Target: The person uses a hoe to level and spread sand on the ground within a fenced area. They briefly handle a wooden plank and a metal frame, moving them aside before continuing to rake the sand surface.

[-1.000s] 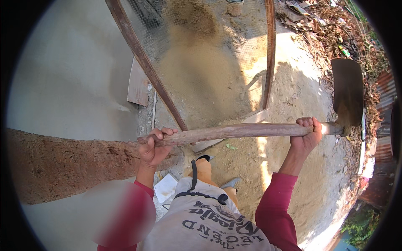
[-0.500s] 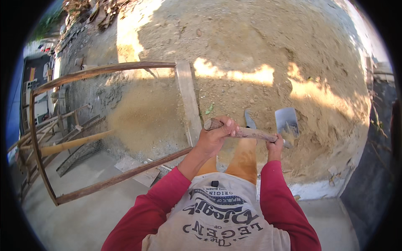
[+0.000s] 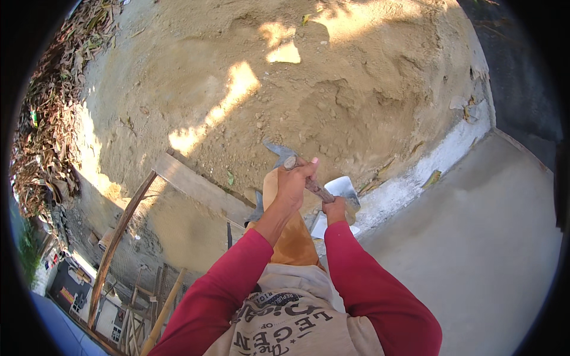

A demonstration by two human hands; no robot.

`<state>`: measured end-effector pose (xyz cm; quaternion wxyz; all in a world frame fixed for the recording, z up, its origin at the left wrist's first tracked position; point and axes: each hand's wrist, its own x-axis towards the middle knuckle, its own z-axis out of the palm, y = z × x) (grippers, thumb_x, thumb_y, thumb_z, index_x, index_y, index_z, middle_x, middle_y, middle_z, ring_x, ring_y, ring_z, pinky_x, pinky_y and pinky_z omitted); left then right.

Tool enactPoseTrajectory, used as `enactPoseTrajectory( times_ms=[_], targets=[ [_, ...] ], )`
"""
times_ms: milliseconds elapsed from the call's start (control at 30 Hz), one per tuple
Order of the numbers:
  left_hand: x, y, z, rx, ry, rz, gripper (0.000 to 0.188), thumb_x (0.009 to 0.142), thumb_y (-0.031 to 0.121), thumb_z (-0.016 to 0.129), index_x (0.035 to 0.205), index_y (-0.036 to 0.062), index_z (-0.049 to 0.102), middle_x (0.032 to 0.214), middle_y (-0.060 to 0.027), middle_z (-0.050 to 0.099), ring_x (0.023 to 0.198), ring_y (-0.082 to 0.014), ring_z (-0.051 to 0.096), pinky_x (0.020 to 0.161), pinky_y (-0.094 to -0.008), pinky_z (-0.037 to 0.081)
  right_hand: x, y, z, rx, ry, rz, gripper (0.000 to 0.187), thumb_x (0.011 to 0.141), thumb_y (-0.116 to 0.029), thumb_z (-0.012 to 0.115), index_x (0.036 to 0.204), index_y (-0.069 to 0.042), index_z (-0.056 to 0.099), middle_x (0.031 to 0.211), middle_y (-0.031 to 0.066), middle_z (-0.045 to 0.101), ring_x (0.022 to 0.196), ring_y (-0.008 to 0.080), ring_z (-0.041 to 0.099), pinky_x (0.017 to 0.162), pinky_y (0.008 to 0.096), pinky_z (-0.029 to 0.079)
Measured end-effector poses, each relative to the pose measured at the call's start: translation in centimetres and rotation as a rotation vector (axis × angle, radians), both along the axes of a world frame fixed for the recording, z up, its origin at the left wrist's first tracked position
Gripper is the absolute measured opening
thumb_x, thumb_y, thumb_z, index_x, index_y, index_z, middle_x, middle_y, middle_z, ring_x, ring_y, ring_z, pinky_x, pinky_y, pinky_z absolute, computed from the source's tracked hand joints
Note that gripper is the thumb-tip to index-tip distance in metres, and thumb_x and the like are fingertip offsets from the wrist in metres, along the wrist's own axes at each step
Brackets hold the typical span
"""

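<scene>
Both my hands are wrapped round the rough wooden handle (image 3: 319, 189) of a shovel. My left hand (image 3: 292, 185) is closed near its rounded top end, and my right hand (image 3: 334, 209) grips it lower down. Beside my right hand, the shiny metal shovel blade (image 3: 341, 187) shows in part, close to my leg; the hand and handle hide some of it. A broad bed of brownish sand (image 3: 332, 118) with dug hollows spreads ahead of my feet. One grey boot (image 3: 279, 151) stands on it.
A wood-framed mesh screen (image 3: 123, 243) leans at the lower left, its plank end (image 3: 196, 184) near my legs. A white low ledge (image 3: 415, 169) separates the sand from a grey concrete floor (image 3: 463, 237) at right. Dry leaves (image 3: 50, 136) lie heaped at far left.
My view has turned right, so the screen sits lower left and more concrete shows. The shovel has come closer to my legs, its blade now by the white ledge. Both hands keep their grip.
</scene>
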<state>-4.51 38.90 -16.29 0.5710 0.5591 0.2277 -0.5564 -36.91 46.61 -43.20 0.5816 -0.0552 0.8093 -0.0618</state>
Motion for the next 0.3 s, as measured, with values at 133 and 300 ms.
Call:
enactPoseTrajectory(
  times_ms=[133, 300],
  targets=[
    [5.4, -2.4, -1.2, -0.109, -0.290, -0.019, 0.025, 0.090, 0.017, 0.076, 0.074, 0.0052, 0.061, 0.068, -0.0033, 0.060, 0.062, -0.0145, 0.056, 0.064, -0.0318, 0.046, 16.1, -8.8, -7.9, 0.123, -0.298, -0.597, 0.025, 0.085, -0.013, 0.060, 0.108, -0.004, 0.064, 0.114, 0.0129, 0.068, 0.107, 0.0300, 0.063, 0.090, 0.0499, 0.050],
    [8.4, -2.0, -0.1, -0.088, -0.483, 0.057, 0.024, 0.091, 0.019, 0.076, 0.077, 0.0045, 0.063, 0.072, -0.0029, 0.062, 0.069, -0.0140, 0.056, 0.073, -0.0305, 0.048, 26.2, -13.4, -7.7, 0.194, -0.369, -0.430, 0.022, 0.083, -0.012, 0.060, 0.103, -0.002, 0.062, 0.116, 0.0163, 0.065, 0.105, 0.0382, 0.062, 0.088, 0.0628, 0.046]
  ],
)
